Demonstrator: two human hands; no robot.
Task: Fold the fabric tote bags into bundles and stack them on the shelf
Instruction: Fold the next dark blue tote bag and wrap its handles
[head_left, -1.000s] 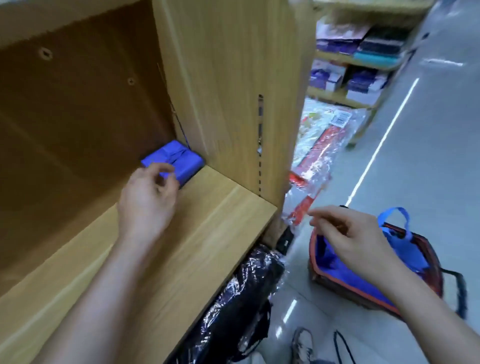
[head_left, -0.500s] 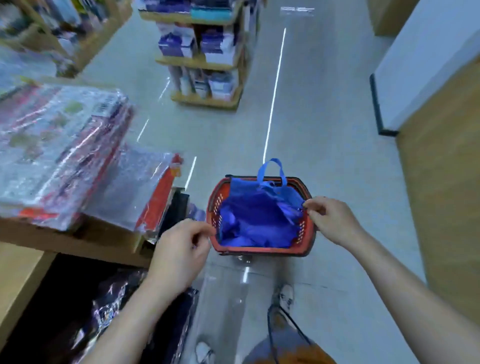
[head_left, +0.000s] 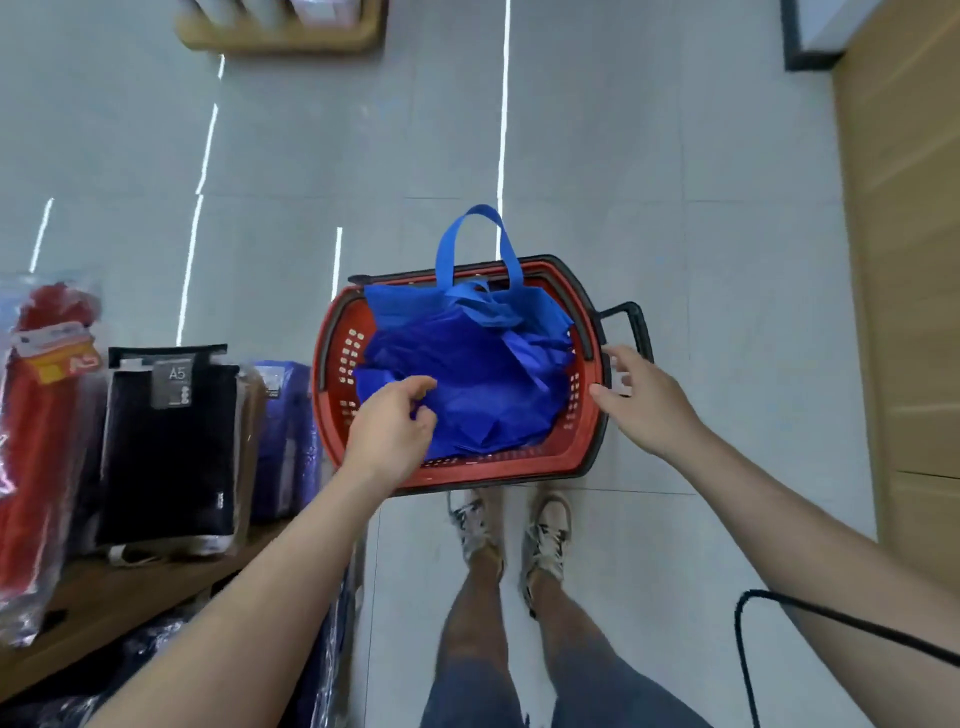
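Note:
Several loose blue fabric tote bags (head_left: 483, 374) lie heaped in a red shopping basket (head_left: 587, 447) on the floor, one handle loop sticking up at the far side. My left hand (head_left: 389, 431) hovers over the near left of the heap, thumb and curled fingers apart just above the fabric, gripping nothing that I can see. My right hand (head_left: 644, 405) is beside the basket's right rim with fingers spread, over its black handle. The shelf with the folded bundle is out of view.
A low wooden shelf at left carries black A5 pouches (head_left: 171, 441) and red wrapped packs (head_left: 36, 415). A wooden panel (head_left: 909, 260) runs along the right. My feet (head_left: 514, 530) stand just behind the basket. A black cable (head_left: 748, 649) hangs at lower right.
My view swung from the shelf with the folded blue bundle down to the basket. My left hand left the bundle and came over the bags; my right hand moved to the basket's right rim.

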